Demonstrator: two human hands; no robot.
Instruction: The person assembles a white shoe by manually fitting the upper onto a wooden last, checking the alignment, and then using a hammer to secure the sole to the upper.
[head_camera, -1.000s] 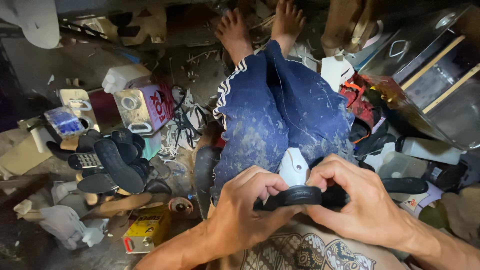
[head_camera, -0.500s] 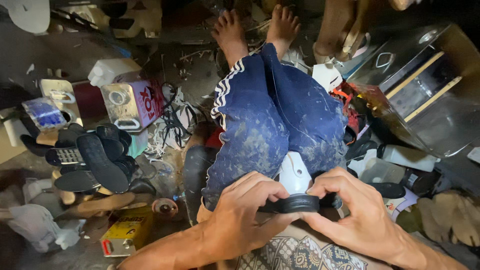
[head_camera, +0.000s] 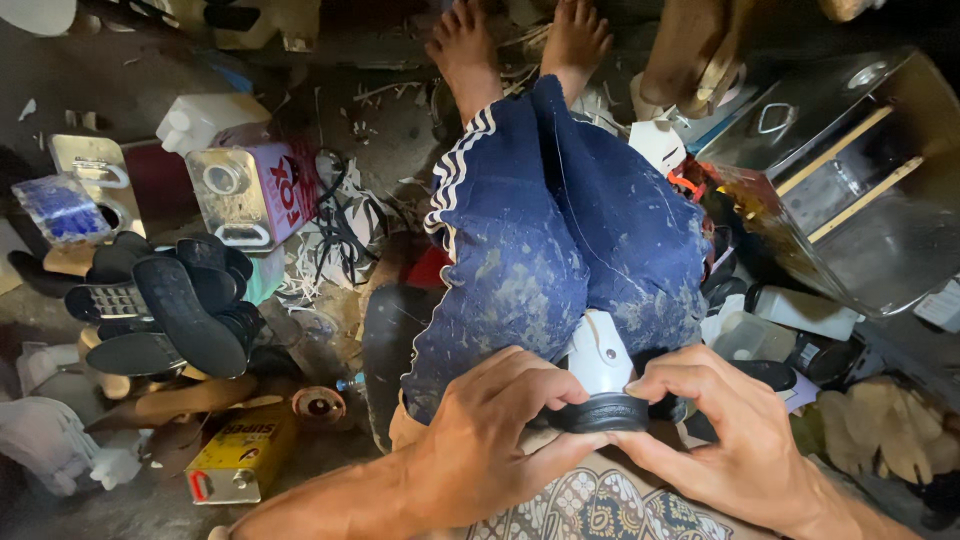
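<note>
Past the stacked black soles (head_camera: 165, 310) at far left, left hand (head_camera: 490, 440) & right hand (head_camera: 730, 440) both pinch the black sole (head_camera: 605, 412) under the white last (head_camera: 600, 355) (wedged betw. the knees), so I'd press evenly round the rim w/ thumbs.

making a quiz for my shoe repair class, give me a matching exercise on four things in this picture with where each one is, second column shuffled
Things:
1. black sole
2. yellow tin
3. pile of dark soles
4. metal box

Places:
A. upper right, open and tilted
B. on the floor at lower left, lying flat
C. pinched between the left hand and the right hand, over the lap
D. left of the knees, stacked on the floor

Pairs: 1-C, 2-B, 3-D, 4-A
</note>
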